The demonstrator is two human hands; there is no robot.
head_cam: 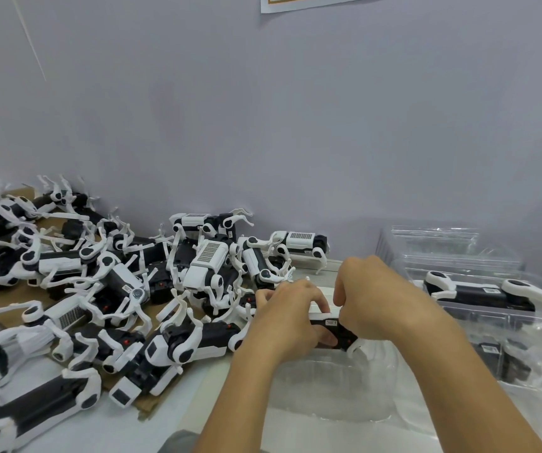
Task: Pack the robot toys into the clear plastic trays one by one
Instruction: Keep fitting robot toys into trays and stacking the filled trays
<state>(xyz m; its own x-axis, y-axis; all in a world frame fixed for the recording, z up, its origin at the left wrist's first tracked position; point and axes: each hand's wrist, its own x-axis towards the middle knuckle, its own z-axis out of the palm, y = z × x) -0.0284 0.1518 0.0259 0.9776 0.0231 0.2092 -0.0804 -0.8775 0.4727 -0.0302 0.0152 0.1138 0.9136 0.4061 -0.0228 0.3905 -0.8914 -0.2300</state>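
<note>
Head view. Both hands on one robot toy (331, 331), held just above the empty clear tray (328, 387) at the near edge of the table (171, 423). My left hand (287, 317) grips its left end, fingers curled over the white top, thumb underneath. My right hand (371, 297) pinches the right end from above; a white leg pokes out below it, over the tray's far rim.

Unpacked toys (126, 289) lie heaped across the table's left side on brown cardboard (51, 302), reaching back to the wall (263, 125). At the right edge, a filled tray (491, 299) already holds a toy, with empty trays (442, 246) stacked behind it near the wall.

Step in hand, as I judge it: seating this toy. To do it well, fold the legs flat against the body first, line the body up with the moulded recess, lower it level, press evenly at both ends. Risk: a splayed leg catching the thin rim.
</note>
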